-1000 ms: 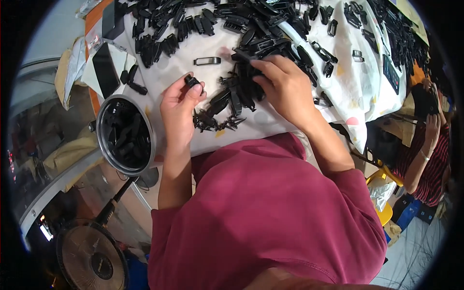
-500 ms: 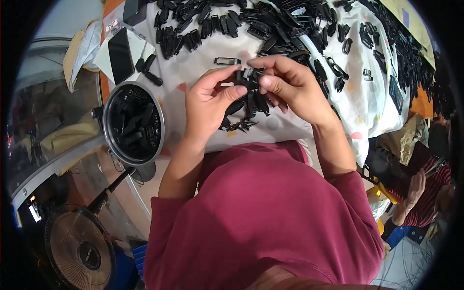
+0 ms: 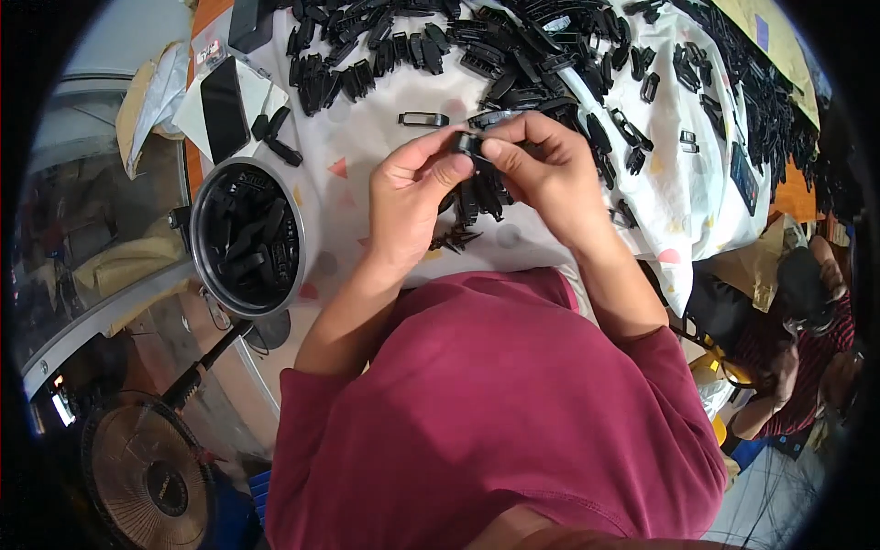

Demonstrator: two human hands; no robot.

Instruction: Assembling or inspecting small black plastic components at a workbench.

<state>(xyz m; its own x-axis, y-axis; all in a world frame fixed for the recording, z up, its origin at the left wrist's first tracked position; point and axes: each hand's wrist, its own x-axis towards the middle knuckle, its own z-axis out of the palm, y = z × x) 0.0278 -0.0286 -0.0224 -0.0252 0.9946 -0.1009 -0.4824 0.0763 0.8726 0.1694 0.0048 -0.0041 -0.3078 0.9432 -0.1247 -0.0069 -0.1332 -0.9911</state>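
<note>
Above the near part of the cloth, both my hands hold one small black plastic piece [image 3: 468,144]. My left hand [image 3: 403,197] pinches it between thumb and fingers. My right hand [image 3: 561,183] grips its other side, with the thumb pressed close to it. The fingers hide much of the piece, so its exact kind is unclear. Just beyond, a flat black frame-shaped piece [image 3: 423,119] lies on the cloth. Under and between my hands are several more black pieces [image 3: 478,197] and some small pointed ones [image 3: 456,240].
A round bin [image 3: 247,236] with black pieces stands at the left. Behind it a phone [image 3: 225,110] rests on a white box. Heaps of black pieces [image 3: 522,64] cover the far cloth [image 3: 367,147]. A fan [image 3: 151,467] stands lower left; another person [image 3: 807,330] works at the right.
My hands have drawn closer together, and the piece between them has turned to show a narrower end. At the right, the other person's hands and head have moved.
</note>
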